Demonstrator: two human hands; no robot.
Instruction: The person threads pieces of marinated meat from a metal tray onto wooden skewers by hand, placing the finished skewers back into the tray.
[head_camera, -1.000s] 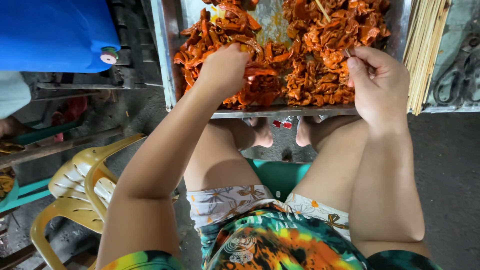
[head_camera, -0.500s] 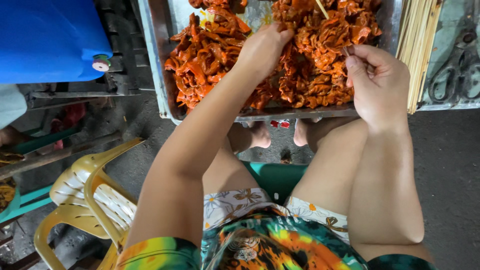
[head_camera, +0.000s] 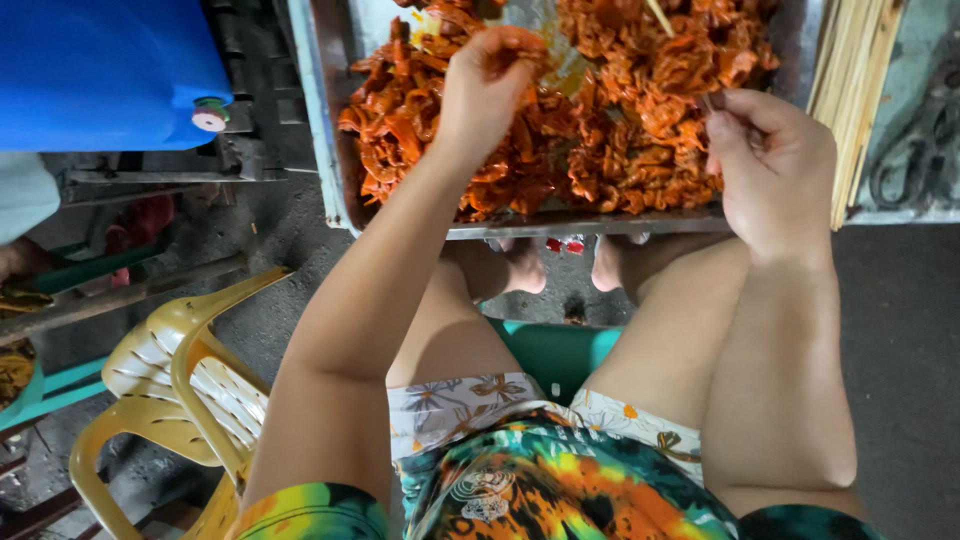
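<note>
Two hands over one metal tray (head_camera: 318, 110) — left hand (head_camera: 487, 85) pinching orange meat (head_camera: 610, 150), right hand (head_camera: 775, 165) clenched on skewer (head_camera: 706, 101).

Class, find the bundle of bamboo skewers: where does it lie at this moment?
In the head view the bundle of bamboo skewers lies at the upper right, along the right edge of the metal tray of orange marinated meat, just beyond the right hand.
</note>
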